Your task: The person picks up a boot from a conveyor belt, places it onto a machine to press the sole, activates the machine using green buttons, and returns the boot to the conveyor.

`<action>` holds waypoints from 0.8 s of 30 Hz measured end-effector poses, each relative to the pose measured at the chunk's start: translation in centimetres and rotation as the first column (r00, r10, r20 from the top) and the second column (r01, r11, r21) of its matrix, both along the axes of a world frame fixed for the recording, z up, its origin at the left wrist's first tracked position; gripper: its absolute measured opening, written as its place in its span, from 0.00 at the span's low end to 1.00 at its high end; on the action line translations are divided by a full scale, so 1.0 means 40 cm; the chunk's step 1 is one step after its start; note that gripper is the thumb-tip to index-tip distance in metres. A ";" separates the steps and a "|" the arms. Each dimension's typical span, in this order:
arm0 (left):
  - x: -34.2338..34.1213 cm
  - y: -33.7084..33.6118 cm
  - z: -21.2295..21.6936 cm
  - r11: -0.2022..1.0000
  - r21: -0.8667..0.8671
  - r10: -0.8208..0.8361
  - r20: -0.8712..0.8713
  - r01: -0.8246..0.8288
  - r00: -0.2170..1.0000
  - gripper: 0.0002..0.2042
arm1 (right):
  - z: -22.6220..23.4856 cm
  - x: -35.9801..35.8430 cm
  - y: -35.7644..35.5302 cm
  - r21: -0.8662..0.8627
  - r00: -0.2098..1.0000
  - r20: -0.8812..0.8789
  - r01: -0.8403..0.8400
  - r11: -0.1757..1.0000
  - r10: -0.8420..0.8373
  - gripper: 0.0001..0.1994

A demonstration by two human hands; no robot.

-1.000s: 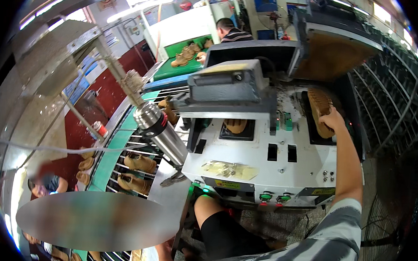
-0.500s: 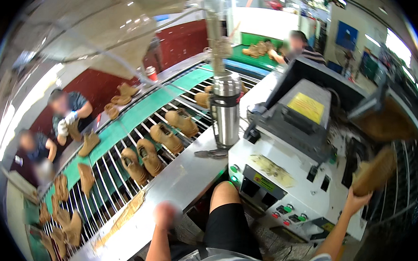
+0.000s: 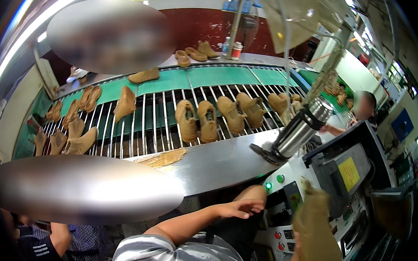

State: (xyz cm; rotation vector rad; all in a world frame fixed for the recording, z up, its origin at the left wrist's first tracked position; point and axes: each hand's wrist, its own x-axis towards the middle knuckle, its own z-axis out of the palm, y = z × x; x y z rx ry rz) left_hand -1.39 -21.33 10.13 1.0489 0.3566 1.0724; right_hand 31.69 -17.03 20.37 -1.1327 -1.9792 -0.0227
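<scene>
A tan ankle boot is held up at the lower right, in front of the machine. My right hand grips it from the left side; most of the fingers are hidden behind the boot. Across my lap reaches my left hand, its fingers stretched out and holding nothing, near my knee. Pairs of tan shoes stand along the near side of the bar conveyor, beyond my hands. More tan boots and shoes lie at the conveyor's left end.
A white machine with buttons stands at the right. A steel flask and a dark tool rest on the metal ledge. A green belt runs behind the bars. One person is at the far right, another at the lower left.
My view has turned left. The boot in my right hand has come from beside the machine to in front of it. My left hand has moved from over the ledge to my lap.
</scene>
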 end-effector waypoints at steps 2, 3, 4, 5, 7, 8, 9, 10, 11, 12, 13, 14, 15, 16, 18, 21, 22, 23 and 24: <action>-0.011 -0.005 0.033 0.993 0.010 0.109 0.249 -0.115 0.962 0.48 | 0.083 -0.245 -0.018 -0.066 0.928 -0.005 -0.373 0.926 0.373 0.28; -0.038 -0.028 0.025 0.979 -0.068 0.201 0.283 -0.190 0.938 0.46 | 0.102 -0.354 -0.029 -0.186 0.808 -0.225 -0.584 0.790 0.544 0.28; -0.091 -0.074 -0.001 0.948 -0.150 0.316 0.305 -0.282 0.898 0.45 | 0.090 -0.422 -0.021 -0.336 0.682 -0.374 -0.732 0.593 0.629 0.28; -0.156 -0.117 -0.036 0.930 -0.186 0.366 0.369 -0.318 0.855 0.43 | 0.082 -0.482 -0.013 -0.458 0.590 -0.522 -0.803 0.381 0.616 0.28; -0.242 -0.218 -0.075 0.829 -0.389 0.558 0.531 -0.402 0.638 0.39 | 0.057 -0.560 0.015 -0.728 0.595 -0.613 -0.681 -0.079 0.520 0.28; -0.277 -0.247 -0.080 0.736 -0.542 0.677 0.586 -0.405 0.446 0.38 | 0.086 -0.604 0.021 -0.741 0.580 -0.455 -0.667 0.074 0.676 0.27; -0.320 -0.291 -0.062 0.690 -0.510 0.717 0.575 -0.514 0.394 0.37 | 0.116 -0.650 0.012 -0.719 0.545 -0.280 -0.664 0.203 0.790 0.27; -0.367 -0.323 -0.042 0.635 -0.474 0.750 0.566 -0.611 0.341 0.37 | 0.131 -0.686 0.010 -0.665 0.506 -0.088 -0.671 0.328 0.858 0.26; -0.422 -0.354 -0.038 0.520 -0.471 0.822 0.502 -0.712 0.269 0.37 | 0.110 -0.712 0.009 -0.675 0.554 -0.204 -0.677 0.294 0.807 0.25; -0.473 -0.377 -0.034 0.399 -0.459 0.880 0.436 -0.794 0.190 0.37 | 0.063 -0.722 0.023 -0.713 0.596 -0.238 -0.643 0.279 0.767 0.25; -0.525 -0.383 -0.028 0.258 -0.485 0.936 0.341 -0.836 0.090 0.36 | 0.016 -0.723 0.040 -0.742 0.650 -0.154 -0.574 0.348 0.744 0.26; -0.580 -0.380 -0.027 0.112 -0.499 0.969 0.245 -0.859 -0.016 0.35 | -0.029 -0.718 0.058 -0.764 0.696 -0.062 -0.494 0.415 0.715 0.26; -0.662 -0.377 -0.057 0.030 -0.484 0.979 0.190 -0.875 -0.071 0.34 | -0.069 -0.714 0.073 -0.735 0.720 0.040 -0.449 0.508 0.693 0.27; -0.736 -0.364 -0.079 -0.047 -0.466 0.983 0.133 -0.884 -0.122 0.32 | -0.108 -0.703 0.087 -0.696 0.741 0.140 -0.398 0.597 0.657 0.27; -0.833 -0.290 -0.041 -0.312 -0.290 0.947 -0.017 -0.905 -0.321 0.25 | -0.189 -0.657 0.114 -0.672 0.795 0.248 -0.270 0.689 0.554 0.29; -0.979 -0.193 -0.119 -0.440 0.070 0.783 -0.458 -0.895 -0.421 0.22 | -0.334 -0.556 0.150 -0.673 0.871 0.238 -0.171 0.720 0.429 0.31; -1.034 -0.185 -0.190 -0.455 0.210 0.648 -0.588 -0.865 -0.483 0.23 | -0.371 -0.532 0.145 -0.646 0.908 0.180 -0.182 0.742 0.379 0.30; -0.996 -0.136 -0.187 -0.426 0.303 0.561 -0.651 -0.852 -0.512 0.24 | -0.407 -0.492 0.146 -0.626 0.946 0.136 -0.147 0.766 0.293 0.29; -0.949 -0.104 -0.175 -0.391 0.395 0.460 -0.698 -0.831 -0.548 0.26 | -0.442 -0.450 0.146 -0.607 0.972 0.090 -0.118 0.786 0.215 0.28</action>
